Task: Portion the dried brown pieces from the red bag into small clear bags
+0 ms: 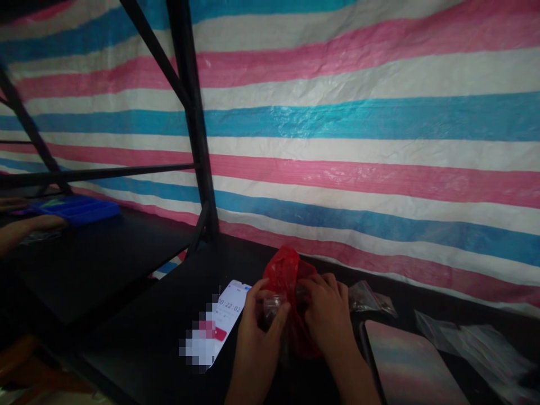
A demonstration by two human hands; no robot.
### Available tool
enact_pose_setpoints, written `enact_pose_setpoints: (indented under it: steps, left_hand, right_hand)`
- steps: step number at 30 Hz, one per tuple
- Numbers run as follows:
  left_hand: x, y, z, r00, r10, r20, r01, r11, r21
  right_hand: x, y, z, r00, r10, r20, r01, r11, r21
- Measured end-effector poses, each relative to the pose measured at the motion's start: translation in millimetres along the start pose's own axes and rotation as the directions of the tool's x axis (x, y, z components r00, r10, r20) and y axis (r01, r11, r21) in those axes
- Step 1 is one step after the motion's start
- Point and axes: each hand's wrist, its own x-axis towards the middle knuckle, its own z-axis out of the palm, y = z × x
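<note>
A crumpled red plastic bag (283, 264) stands on the black table in front of me. My left hand (264, 312) is at its left side, thumb and fingers closed on a small clear plastic bag (273, 304). On the other side, my right hand (327, 301) has its fingers curled in at the red bag's folds. Its fingertips are partly hidden by the red plastic, so what they pinch does not show. Just beyond the right hand lies a small clear bag with dark bits inside (361, 296).
A lit phone (228, 315) showing a timer lies to the left. On the right are a flat shiny tablet-like panel (411, 360) and several clear zip bags (485, 349). Another person's hand (31, 230) is by a blue tray (80, 209) at far left. A black metal post (196, 129) rises behind.
</note>
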Motion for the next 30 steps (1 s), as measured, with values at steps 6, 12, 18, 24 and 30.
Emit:
enact_pose_setpoints:
  steps: [6, 12, 18, 24, 30]
  left_hand:
    - [7.6, 3.2, -6.1, 0.975, -0.207, 0.077, 0.217, 0.964, -0.156]
    - [14.4, 6.0, -12.0, 0.968, -0.243, 0.068, 0.251, 0.954, -0.161]
    - [8.9, 0.1, -11.7, 0.990, -0.036, 0.133, 0.030, 0.998, 0.046]
    - [1.7, -0.1, -7.8, 0.984, -0.051, 0.170, 0.032, 0.993, 0.110]
    - [-2.2, -3.0, -4.0, 0.983, -0.049, 0.178, 0.033, 0.995, 0.090]
  right_hand:
    - [-0.4, -4.4, 10.0, 0.998, 0.008, 0.068, -0.017, 0.991, 0.132]
    - [0.1, 5.4, 8.8, 0.989, 0.109, 0.095, -0.135, 0.930, 0.341]
    - [2.4, 21.0, 2.1, 0.986, 0.108, 0.129, -0.163, 0.792, 0.588]
    - [-4.3, 31.4, -16.8, 0.980, 0.088, 0.179, -0.195, 0.622, 0.758]
    - [-11.6, 15.1, -31.0, 0.998, 0.059, 0.027, -0.062, 0.763, 0.644]
